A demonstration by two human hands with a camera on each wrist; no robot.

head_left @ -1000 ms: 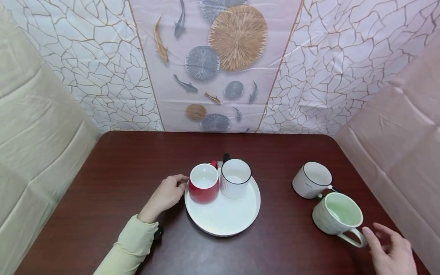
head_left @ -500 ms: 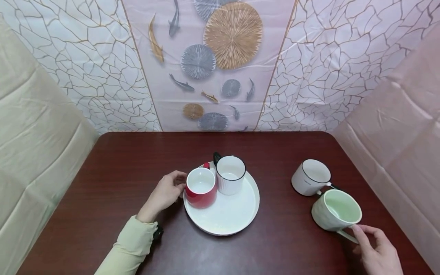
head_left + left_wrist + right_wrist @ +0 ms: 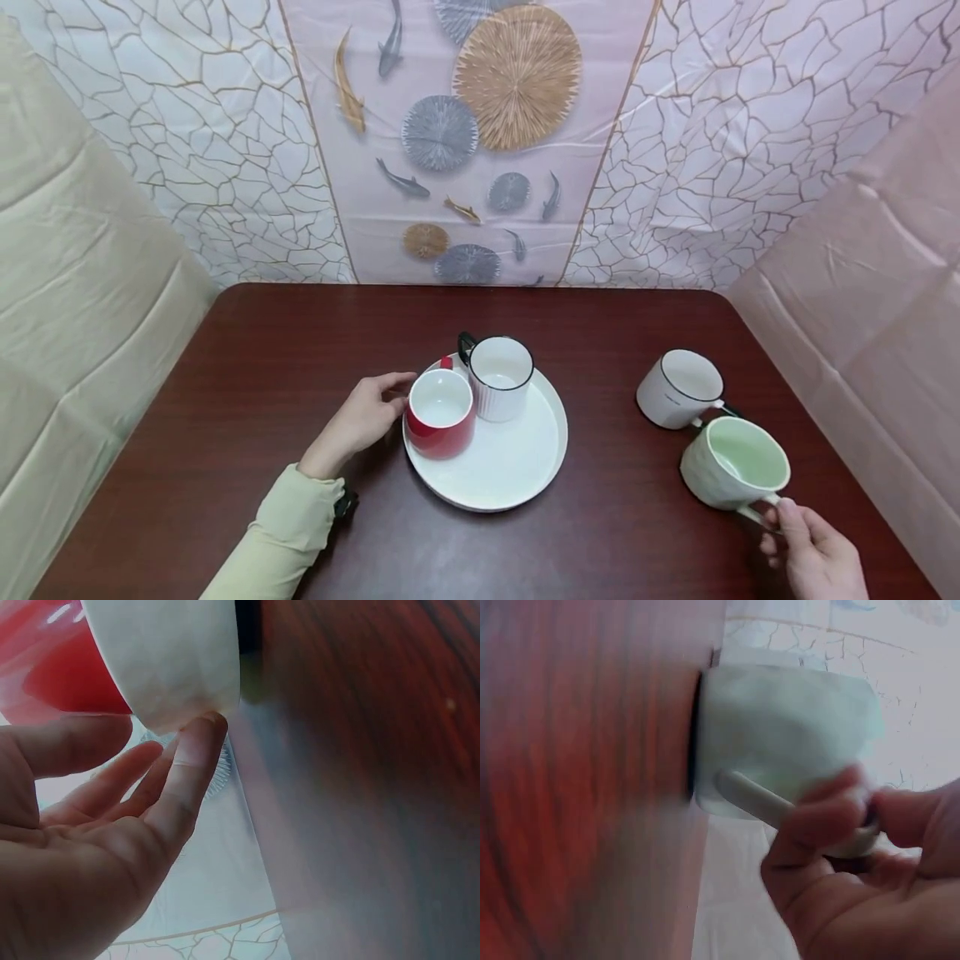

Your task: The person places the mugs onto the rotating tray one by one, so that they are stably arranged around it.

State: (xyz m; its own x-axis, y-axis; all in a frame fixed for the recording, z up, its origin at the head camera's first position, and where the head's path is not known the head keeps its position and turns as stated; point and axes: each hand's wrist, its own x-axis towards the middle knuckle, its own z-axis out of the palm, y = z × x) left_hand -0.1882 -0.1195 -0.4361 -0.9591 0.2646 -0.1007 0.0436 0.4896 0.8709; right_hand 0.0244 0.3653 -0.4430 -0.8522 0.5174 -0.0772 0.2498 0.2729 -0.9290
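My right hand (image 3: 821, 554) grips the handle of a pale green mug (image 3: 731, 467) at the table's right side. In the right wrist view, thumb and curled fingers are round that handle, and the mug (image 3: 787, 727) stands upright. My left hand (image 3: 363, 417) is at the left edge of a round white tray (image 3: 517, 471), its fingers fairly straight. One fingertip (image 3: 206, 727) touches the tray's outer wall in the left wrist view. On the tray, a red mug (image 3: 441, 433) stands closest to this hand, beside a ribbed white mug (image 3: 501, 400) with a black rim and handle.
Just behind the green mug stands another white mug (image 3: 671, 396) with a dark rim, its handle close to the green one. All stand on a dark brown table (image 3: 600, 533). Patterned cloth (image 3: 465, 125) hangs behind, with padded panels at both sides.
My right hand has moved left and taken hold of the green mug's handle. The tray has turned a little anticlockwise under my left hand, carrying both mugs and their handles round with it.
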